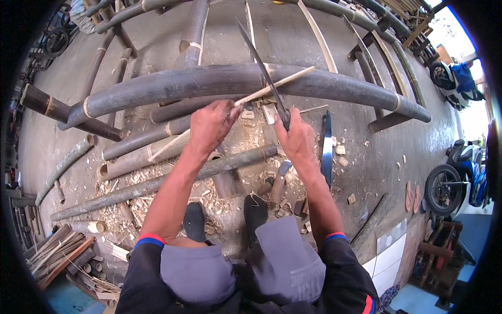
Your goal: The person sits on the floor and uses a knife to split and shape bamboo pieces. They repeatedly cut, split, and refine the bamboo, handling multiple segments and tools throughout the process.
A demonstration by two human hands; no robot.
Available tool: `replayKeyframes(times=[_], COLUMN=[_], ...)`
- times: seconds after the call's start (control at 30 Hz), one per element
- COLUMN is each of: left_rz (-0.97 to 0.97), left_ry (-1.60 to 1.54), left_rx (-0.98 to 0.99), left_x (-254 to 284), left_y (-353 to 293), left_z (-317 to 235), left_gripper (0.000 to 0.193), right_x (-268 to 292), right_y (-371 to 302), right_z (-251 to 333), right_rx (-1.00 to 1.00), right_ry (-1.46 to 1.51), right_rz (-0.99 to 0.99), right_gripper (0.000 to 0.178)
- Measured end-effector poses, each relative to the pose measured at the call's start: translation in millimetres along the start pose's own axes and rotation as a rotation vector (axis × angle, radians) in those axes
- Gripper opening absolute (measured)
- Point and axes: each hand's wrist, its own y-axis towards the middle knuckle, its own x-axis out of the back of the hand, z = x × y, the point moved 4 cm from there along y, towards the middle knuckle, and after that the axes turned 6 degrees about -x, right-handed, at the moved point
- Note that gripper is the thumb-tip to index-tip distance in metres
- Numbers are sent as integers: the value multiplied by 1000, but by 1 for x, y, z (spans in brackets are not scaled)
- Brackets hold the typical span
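Note:
My left hand (212,124) is closed round a thin pale bamboo strip (282,82), which slants up to the right in front of a thick bamboo pole. The strip's lower end sticks out to the left below my wrist. In my right hand (298,137) is the dark handle of a long-bladed knife (260,62). Its blade points up and to the left, crossing the strip at an angle. Behind both tools runs the thick dark bamboo rail (183,85) of a bamboo frame. Under my right wrist, a second long dark blade (327,152) lies near the floor.
Bamboo poles (172,180) and wood chips (180,201) cover the floor round my feet. At the lower left is a heap of split bamboo (57,251). Parked motorbikes (449,183) stand at the right, with sandals (413,196) beside one. Frame slats (319,36) stretch away beyond the rail.

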Motion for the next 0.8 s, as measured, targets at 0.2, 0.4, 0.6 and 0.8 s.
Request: replayKeyframes(times=[0.2,0.4,0.6,0.8], left_rz=[334,206,131,291], left_ry=[-200,-97,-15,59], left_rx=[282,166,161,244], left_x=[4,20,33,35], left_y=[-32,-70,-91,-132], left_z=[7,20,33,49], left_gripper=[33,31,25,28], right_x=[-6,-17,-19,-16], right_y=[-24,-87,-183,-268], right_z=[-3,-30,-89,-157], right_rx=[33,-141,-387,-675], right_ry=[98,296,302,59], right_rz=[-13,-19,-17,39], right_gripper=[29,35,31,29])
